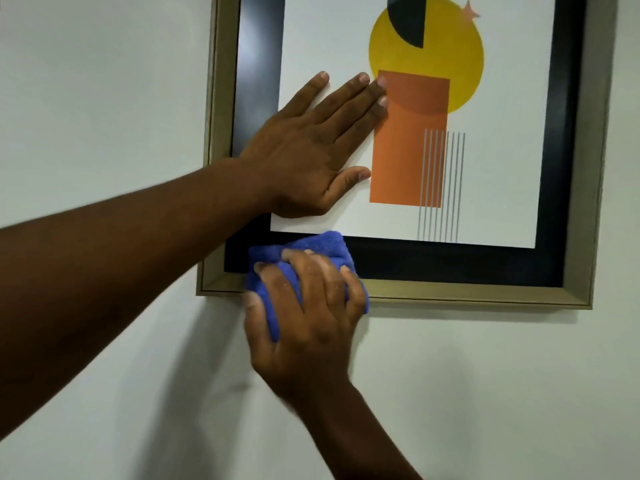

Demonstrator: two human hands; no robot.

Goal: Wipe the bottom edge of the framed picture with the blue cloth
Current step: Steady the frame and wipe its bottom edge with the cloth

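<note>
Pressing blue cloth (277, 271), bunched in right hand (308, 317) fingers, on frame (450, 295) bottom edge; left hand (311, 150) bracing, fingers spread; advising steady rightward strokes.

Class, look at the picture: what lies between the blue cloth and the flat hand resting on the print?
In the head view, only a strip of white print and the black mat edge separates the blue cloth from the left hand; nothing else lies there.

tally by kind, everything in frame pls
Hands: 2, left hand flat on the print, right hand gripping the cloth
Blue cloth: 1
Framed picture: 1
Total: 4
</note>
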